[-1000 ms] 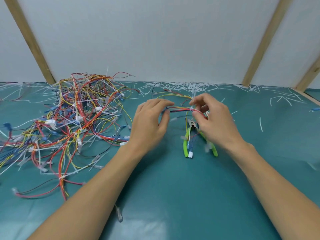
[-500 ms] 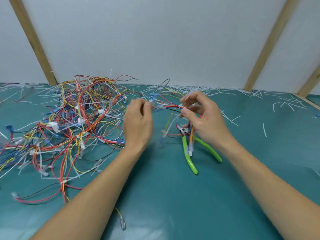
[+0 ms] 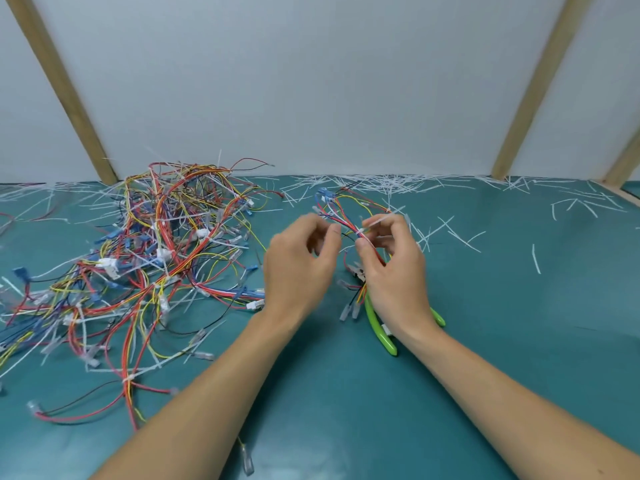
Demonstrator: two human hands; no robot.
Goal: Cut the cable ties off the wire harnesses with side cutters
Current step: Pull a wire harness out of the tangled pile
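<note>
R hand [image 3: 391, 271] pinches wire harness [image 3: 346, 220] btwn thumb & fingers [image 3: 375, 221], held above bench [image 3: 519, 306]. L hand [image 3: 298, 268] fingers curled just beside harness; grip: can't tell. Side cutters [image 3: 381, 327] on bench under R hand.

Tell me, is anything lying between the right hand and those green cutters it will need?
Yes, loosely. The side cutters lie on the mat under the right hand, which pinches the wire harness. The harness's dangling wire ends hang over the cutters' head; the green handles look free.
</note>
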